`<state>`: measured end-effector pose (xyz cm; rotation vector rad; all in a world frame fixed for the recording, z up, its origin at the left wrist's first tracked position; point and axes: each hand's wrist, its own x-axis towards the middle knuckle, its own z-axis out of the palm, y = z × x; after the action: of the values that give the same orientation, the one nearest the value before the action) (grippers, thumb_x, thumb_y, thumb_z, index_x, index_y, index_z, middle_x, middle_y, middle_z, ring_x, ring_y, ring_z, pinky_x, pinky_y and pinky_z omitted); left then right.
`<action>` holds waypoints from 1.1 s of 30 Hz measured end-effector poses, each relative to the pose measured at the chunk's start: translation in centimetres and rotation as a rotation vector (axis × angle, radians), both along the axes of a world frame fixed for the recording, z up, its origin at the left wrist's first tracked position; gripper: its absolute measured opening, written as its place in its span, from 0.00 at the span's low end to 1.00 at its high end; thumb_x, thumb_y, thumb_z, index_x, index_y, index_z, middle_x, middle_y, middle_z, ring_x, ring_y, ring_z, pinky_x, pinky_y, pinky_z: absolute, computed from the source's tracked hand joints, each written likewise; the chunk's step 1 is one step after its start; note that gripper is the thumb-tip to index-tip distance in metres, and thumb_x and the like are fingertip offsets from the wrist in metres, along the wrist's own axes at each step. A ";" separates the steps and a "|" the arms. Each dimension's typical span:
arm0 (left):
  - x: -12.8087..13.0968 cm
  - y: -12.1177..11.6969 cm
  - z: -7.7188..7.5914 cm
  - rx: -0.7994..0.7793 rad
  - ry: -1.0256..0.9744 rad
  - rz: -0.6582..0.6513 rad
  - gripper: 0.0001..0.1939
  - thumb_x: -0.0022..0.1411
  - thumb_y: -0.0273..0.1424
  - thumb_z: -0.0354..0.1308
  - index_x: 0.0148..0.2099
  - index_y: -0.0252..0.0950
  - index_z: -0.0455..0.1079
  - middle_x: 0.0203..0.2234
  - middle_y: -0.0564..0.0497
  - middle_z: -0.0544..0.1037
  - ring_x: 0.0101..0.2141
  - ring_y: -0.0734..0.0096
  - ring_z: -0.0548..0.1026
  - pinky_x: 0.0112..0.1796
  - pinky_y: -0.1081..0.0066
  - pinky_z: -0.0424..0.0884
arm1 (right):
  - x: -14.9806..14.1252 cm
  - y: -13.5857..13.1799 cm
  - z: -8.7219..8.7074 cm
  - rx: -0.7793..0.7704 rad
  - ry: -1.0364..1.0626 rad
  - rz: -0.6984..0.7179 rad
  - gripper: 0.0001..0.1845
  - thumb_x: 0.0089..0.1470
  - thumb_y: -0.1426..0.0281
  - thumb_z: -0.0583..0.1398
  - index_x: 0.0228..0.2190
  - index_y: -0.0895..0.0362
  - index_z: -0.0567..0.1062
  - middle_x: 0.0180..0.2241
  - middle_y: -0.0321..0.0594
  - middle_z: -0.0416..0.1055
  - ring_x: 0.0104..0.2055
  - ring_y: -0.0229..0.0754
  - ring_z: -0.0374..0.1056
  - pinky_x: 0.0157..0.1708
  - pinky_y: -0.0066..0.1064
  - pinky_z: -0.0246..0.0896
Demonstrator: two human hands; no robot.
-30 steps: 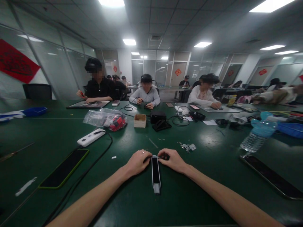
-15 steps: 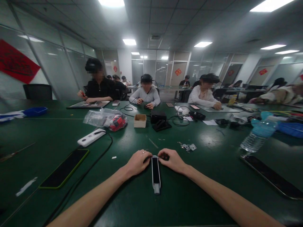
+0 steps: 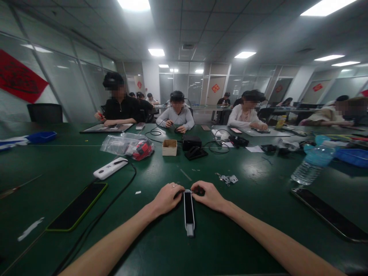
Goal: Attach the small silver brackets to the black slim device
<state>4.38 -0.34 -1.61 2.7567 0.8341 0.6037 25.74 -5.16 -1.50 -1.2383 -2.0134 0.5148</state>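
A narrow white-framed device with a black face (image 3: 189,209) lies on the green table straight in front of me, its pale grey tip (image 3: 190,230) towards me. My left hand (image 3: 169,198) is closed at the device's far left corner, fingertips pinching that end. From the other side, my right hand (image 3: 209,196) grips the far right corner with thumb and bent forefinger. What sits right between the fingertips is too small to make out. Beyond my right hand lies a little heap of small metal plates (image 3: 229,179).
To the left are a green-edged phone (image 3: 77,207), a white power strip (image 3: 110,168) with a black cable and a plastic bag with red parts (image 3: 129,147). A small box (image 3: 169,147) stands ahead. A water bottle (image 3: 312,165) and another phone (image 3: 327,212) are right. Several people sit opposite.
Both my hands and the device stay almost where they were. Across the table, the person in white at the right has brought their hands together over the mat.
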 end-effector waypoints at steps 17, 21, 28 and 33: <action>-0.1 0.2 -0.3 0.007 -0.028 -0.026 0.09 0.61 0.24 0.50 0.43 0.36 0.68 0.35 0.50 0.76 0.37 0.68 0.72 0.40 0.69 0.67 | 0.1 0.1 -0.2 -0.013 -0.007 -0.013 0.08 0.50 0.69 0.60 0.34 0.57 0.73 0.33 0.37 0.72 0.33 0.37 0.67 0.33 0.29 0.63; -0.1 0.2 -0.3 0.004 -0.023 -0.027 0.09 0.62 0.24 0.50 0.43 0.36 0.68 0.35 0.50 0.76 0.37 0.68 0.72 0.40 0.69 0.67 | 0.1 -0.1 0.0 -0.017 -0.012 -0.016 0.08 0.50 0.69 0.60 0.34 0.57 0.73 0.33 0.37 0.72 0.34 0.37 0.67 0.34 0.29 0.63; -0.1 0.2 -0.3 0.003 -0.017 -0.021 0.09 0.62 0.25 0.49 0.43 0.37 0.68 0.35 0.49 0.76 0.37 0.67 0.72 0.40 0.69 0.67 | 0.1 -0.1 0.1 -0.022 -0.011 -0.006 0.08 0.51 0.70 0.60 0.35 0.57 0.73 0.33 0.37 0.72 0.34 0.37 0.67 0.34 0.29 0.64; -0.1 0.1 -0.2 0.008 -0.022 -0.019 0.09 0.62 0.24 0.49 0.43 0.37 0.68 0.35 0.50 0.75 0.37 0.67 0.72 0.40 0.69 0.67 | 0.1 -0.2 0.2 -0.021 -0.012 -0.013 0.08 0.51 0.70 0.60 0.35 0.57 0.73 0.33 0.37 0.72 0.34 0.38 0.66 0.34 0.30 0.63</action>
<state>4.24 -0.23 -1.76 2.7565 0.8009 0.6338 25.80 -5.37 -1.27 -1.2695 -2.0138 0.5249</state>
